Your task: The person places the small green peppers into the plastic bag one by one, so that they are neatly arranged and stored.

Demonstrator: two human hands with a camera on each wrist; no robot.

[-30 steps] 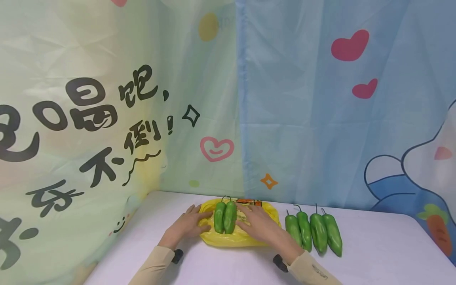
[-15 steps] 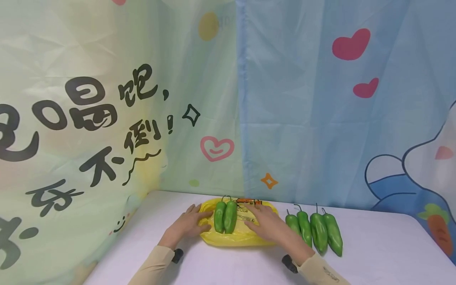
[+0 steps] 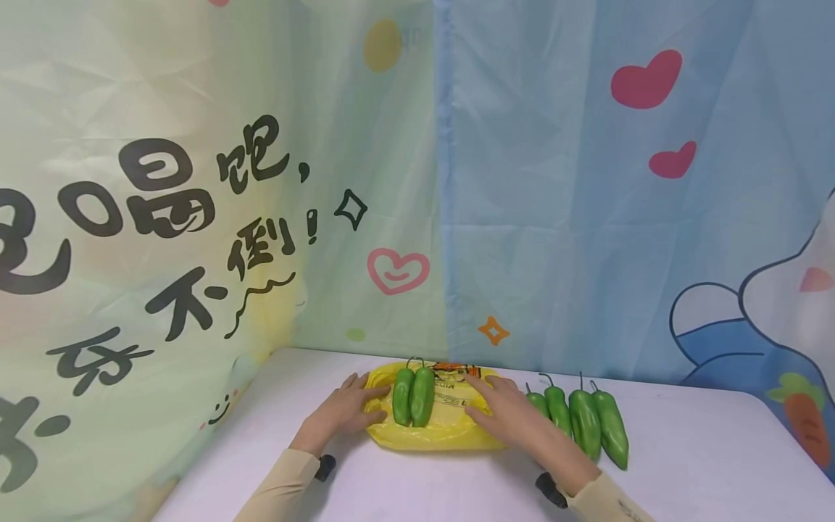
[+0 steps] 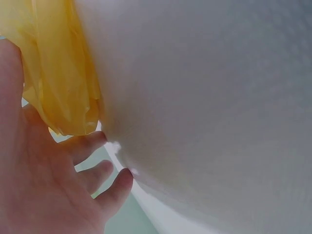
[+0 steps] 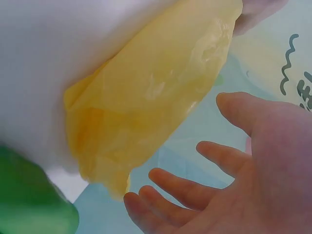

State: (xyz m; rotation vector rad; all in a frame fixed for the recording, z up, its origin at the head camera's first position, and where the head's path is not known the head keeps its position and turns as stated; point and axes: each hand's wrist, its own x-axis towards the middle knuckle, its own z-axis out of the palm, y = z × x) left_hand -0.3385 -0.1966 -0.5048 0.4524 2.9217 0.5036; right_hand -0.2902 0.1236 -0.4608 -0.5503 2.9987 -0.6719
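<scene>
Two green peppers (image 3: 414,397) lie side by side on a yellow plastic bag (image 3: 450,431), towards its left half, stems pointing to the back. My left hand (image 3: 342,408) rests at the bag's left edge with fingers spread; in the left wrist view its fingers (image 4: 90,146) lie around the bag's yellow fold (image 4: 68,78). Over the bag's right side is my right hand (image 3: 509,412), its fingers extended and apart, holding nothing. The right wrist view has those fingers (image 5: 183,187) beside the bag's rounded end (image 5: 141,102).
To the right of the bag several more green peppers (image 3: 599,428) lie in a row on the white table (image 3: 691,449), partly hidden by my right forearm. A printed cloth backdrop (image 3: 522,181) stands behind and at the left of the table.
My right hand has moved to the right, away from the two peppers, uncovering more of the bag's print. The left hand and the peppers have stayed in place.
</scene>
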